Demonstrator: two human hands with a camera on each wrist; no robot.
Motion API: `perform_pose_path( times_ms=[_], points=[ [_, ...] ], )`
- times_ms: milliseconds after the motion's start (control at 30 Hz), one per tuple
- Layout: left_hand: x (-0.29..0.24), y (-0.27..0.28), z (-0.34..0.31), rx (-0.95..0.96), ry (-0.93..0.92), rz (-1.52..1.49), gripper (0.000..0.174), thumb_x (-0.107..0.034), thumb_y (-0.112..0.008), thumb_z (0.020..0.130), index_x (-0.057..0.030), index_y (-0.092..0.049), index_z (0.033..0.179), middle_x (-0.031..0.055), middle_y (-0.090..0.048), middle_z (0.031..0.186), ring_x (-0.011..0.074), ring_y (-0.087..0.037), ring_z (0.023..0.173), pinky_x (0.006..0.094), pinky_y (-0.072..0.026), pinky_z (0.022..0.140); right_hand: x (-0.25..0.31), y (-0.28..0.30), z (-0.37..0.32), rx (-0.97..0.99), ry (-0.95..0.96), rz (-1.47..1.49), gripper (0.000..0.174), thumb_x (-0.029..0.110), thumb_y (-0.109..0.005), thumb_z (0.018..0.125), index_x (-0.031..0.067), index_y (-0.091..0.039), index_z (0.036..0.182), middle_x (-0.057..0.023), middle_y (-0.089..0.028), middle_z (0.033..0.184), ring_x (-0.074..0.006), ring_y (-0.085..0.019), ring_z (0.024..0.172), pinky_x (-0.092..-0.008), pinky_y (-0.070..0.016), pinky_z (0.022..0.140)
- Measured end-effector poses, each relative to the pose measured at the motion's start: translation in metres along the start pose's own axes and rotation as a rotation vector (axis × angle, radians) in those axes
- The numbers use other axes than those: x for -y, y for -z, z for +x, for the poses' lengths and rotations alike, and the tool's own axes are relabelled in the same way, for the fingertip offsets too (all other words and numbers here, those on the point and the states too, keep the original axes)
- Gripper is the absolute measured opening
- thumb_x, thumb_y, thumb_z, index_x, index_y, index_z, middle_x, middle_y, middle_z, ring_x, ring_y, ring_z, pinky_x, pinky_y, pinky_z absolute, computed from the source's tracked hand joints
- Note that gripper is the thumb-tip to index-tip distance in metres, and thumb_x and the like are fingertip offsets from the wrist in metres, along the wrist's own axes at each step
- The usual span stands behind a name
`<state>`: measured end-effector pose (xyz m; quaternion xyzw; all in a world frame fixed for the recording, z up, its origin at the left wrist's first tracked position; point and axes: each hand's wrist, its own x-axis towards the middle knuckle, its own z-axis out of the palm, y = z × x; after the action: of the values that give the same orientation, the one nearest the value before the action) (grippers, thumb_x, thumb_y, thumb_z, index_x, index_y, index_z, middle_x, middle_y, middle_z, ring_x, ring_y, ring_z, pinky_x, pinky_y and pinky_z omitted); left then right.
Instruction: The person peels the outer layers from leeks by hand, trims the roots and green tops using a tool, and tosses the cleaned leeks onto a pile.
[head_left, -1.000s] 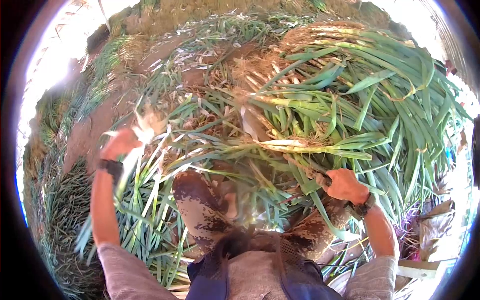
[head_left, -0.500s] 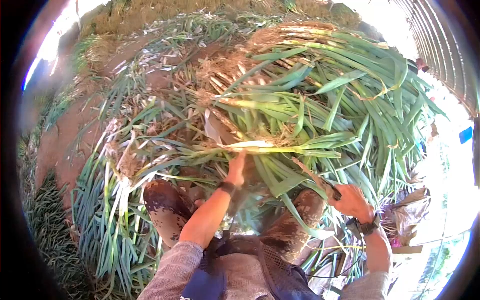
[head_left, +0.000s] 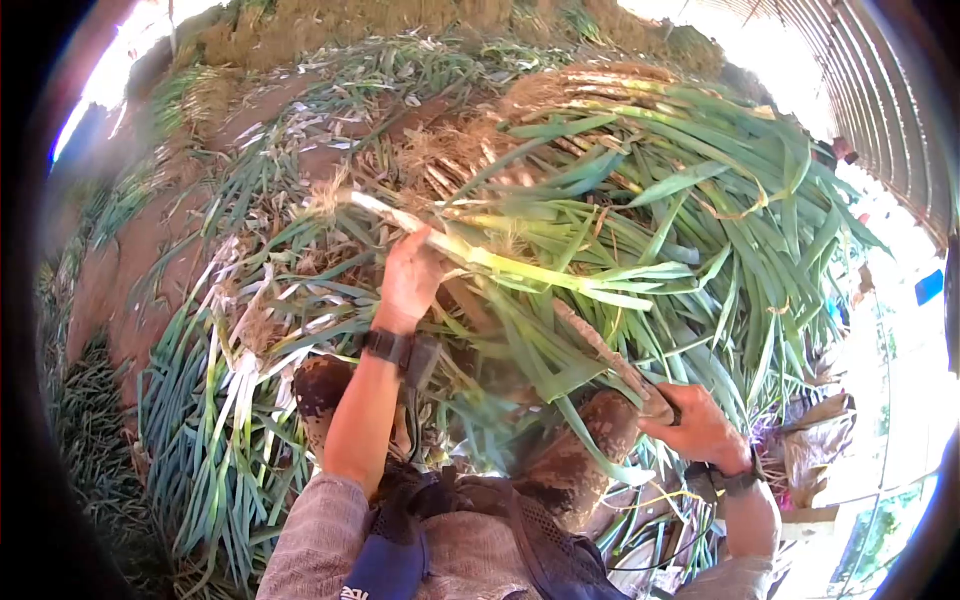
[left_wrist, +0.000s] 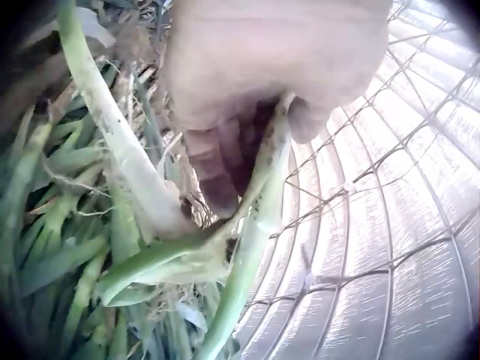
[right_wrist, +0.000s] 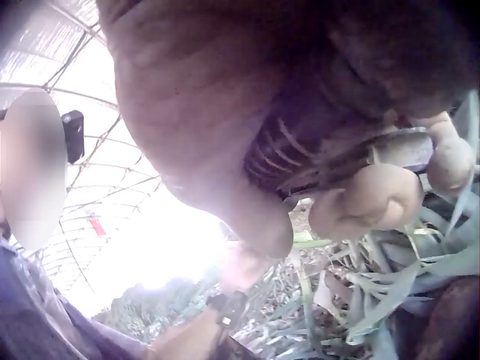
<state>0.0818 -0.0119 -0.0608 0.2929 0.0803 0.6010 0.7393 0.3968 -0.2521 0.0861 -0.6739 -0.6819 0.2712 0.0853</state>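
In the head view my left hand [head_left: 412, 275] grips a leek [head_left: 490, 262] by its pale shaft, its roots pointing to the upper left and its green leaves to the right. The left wrist view shows curled fingers with the thumb opposite, and a limp, pale green leaf [left_wrist: 264, 199] hanging below them. My right hand [head_left: 695, 430] holds a long, dirt-brown knife [head_left: 603, 343] over the right knee, its tip toward the upper left. A dark ridged handle [right_wrist: 281, 154] lies in the palm in the right wrist view.
A big heap of leeks [head_left: 690, 170] spreads across the right, roots toward the middle. Other leeks [head_left: 235, 400] lie beside the left knee [head_left: 322, 395]. Leaf scraps [head_left: 300, 130] cover the ground beyond. A ribbed curved wall [head_left: 890, 110] rises at the far right.
My left hand moved from the left-hand leeks to the heap's near edge, then took hold of a leek and raised it up and left. The right hand kept holding the knife near the right knee.
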Motion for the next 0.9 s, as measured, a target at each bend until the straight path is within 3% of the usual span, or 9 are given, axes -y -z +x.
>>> perform_pose_path(
  times_ms=[133, 233, 333, 467, 567, 667, 700, 800, 900],
  points=[
    [-0.029, -0.004, 0.01, 0.078, 0.069, -0.04, 0.016, -0.024, -0.06, 0.091, -0.0094, -0.064, 0.095, 0.005, -0.065, 0.094, 0.0199, -0.06, 0.092, 0.0387, -0.0455, 0.089, 0.007, 0.009, -0.01, -0.081, 0.167, 0.027, 0.034, 0.026, -0.075, 0.079, 0.0001, -0.065, 0.099, -0.0176, -0.058, 0.066, -0.033, -0.055, 0.057, -0.0389, -0.0427, 0.054],
    [-0.051, -0.002, 0.014, -0.182, -0.172, -0.005, 0.014, -0.024, -0.057, 0.092, -0.0099, -0.06, 0.089, 0.0038, -0.059, 0.083, 0.0193, -0.056, 0.08, 0.0352, -0.0437, 0.08, 0.01, 0.013, -0.018, -0.123, 0.103, -0.069, 0.034, 0.026, -0.075, 0.079, 0.0, -0.065, 0.098, -0.0181, -0.058, 0.066, -0.0359, -0.056, 0.059, -0.0413, -0.0441, 0.056],
    [-0.105, -0.01, 0.011, 0.11, -0.365, 0.059, 0.019, -0.026, -0.054, 0.093, -0.0106, -0.061, 0.085, -0.0007, -0.051, 0.07, 0.0146, -0.05, 0.065, 0.0293, -0.0428, 0.061, -0.011, 0.009, -0.013, -0.155, 0.091, -0.134, 0.034, 0.028, -0.073, 0.079, 0.0003, -0.064, 0.096, -0.0193, -0.06, 0.069, -0.0384, -0.059, 0.062, -0.044, -0.0461, 0.059],
    [-0.185, -0.019, 0.013, 0.119, -0.553, 0.145, 0.024, -0.031, -0.048, 0.099, -0.0106, -0.055, 0.089, -0.0015, -0.048, 0.07, 0.0106, -0.044, 0.057, 0.026, -0.0394, 0.046, -0.028, 0.01, 0.011, -0.315, 0.048, -0.177, 0.031, 0.032, -0.07, 0.08, 0.0025, -0.063, 0.088, -0.0214, -0.063, 0.073, -0.0422, -0.061, 0.07, -0.0475, -0.0473, 0.062],
    [-0.187, -0.006, 0.015, 0.274, -0.148, 0.009, 0.026, -0.036, -0.051, 0.098, -0.0114, -0.056, 0.093, -0.0021, -0.051, 0.072, 0.0107, -0.046, 0.058, 0.0258, -0.0416, 0.046, -0.02, 0.003, 0.03, -0.238, 0.068, -0.163, 0.029, 0.03, -0.069, 0.081, 0.0022, -0.063, 0.086, -0.0218, -0.061, 0.072, -0.0429, -0.06, 0.07, -0.0474, -0.0463, 0.061],
    [-0.113, -0.017, 0.006, -0.211, -0.013, 0.143, 0.029, -0.043, -0.053, 0.097, -0.0145, -0.058, 0.097, -0.0007, -0.055, 0.07, 0.0118, -0.052, 0.053, 0.0282, -0.0458, 0.047, 0.008, -0.027, 0.046, -0.219, 0.198, -0.137, 0.026, 0.024, -0.072, 0.076, 0.0026, -0.064, 0.089, -0.0205, -0.061, 0.072, -0.0402, -0.06, 0.068, -0.0432, -0.0473, 0.061],
    [-0.087, -0.024, 0.005, -0.019, -0.001, 0.169, 0.03, -0.044, -0.056, 0.096, -0.0145, -0.057, 0.095, -0.0005, -0.056, 0.07, 0.0122, -0.051, 0.052, 0.0292, -0.0466, 0.046, 0.018, -0.043, 0.051, -0.237, 0.223, -0.116, 0.024, 0.023, -0.072, 0.077, 0.0032, -0.063, 0.087, -0.0194, -0.061, 0.07, -0.0391, -0.061, 0.065, -0.0434, -0.048, 0.06],
    [-0.018, -0.024, 0.011, -0.192, 0.155, 0.065, 0.03, -0.045, -0.062, 0.093, -0.0155, -0.056, 0.097, -0.0028, -0.053, 0.071, 0.0093, -0.049, 0.059, 0.0261, -0.0418, 0.051, 0.022, -0.09, 0.07, -0.366, 0.396, -0.161, 0.02, 0.02, -0.069, 0.078, 0.0048, -0.059, 0.089, -0.0179, -0.062, 0.068, -0.0363, -0.062, 0.057, -0.0451, -0.0492, 0.055],
    [0.021, -0.025, 0.018, -0.282, 0.206, 0.019, 0.037, -0.051, -0.062, 0.092, -0.0154, -0.057, 0.101, -0.0038, -0.051, 0.073, 0.0102, -0.047, 0.059, 0.0257, -0.0413, 0.052, 0.019, -0.122, 0.075, -0.331, 0.226, -0.155, 0.027, 0.027, -0.066, 0.08, 0.0053, -0.059, 0.093, -0.0199, -0.066, 0.076, -0.0406, -0.065, 0.074, -0.0504, -0.051, 0.069]
  ],
)
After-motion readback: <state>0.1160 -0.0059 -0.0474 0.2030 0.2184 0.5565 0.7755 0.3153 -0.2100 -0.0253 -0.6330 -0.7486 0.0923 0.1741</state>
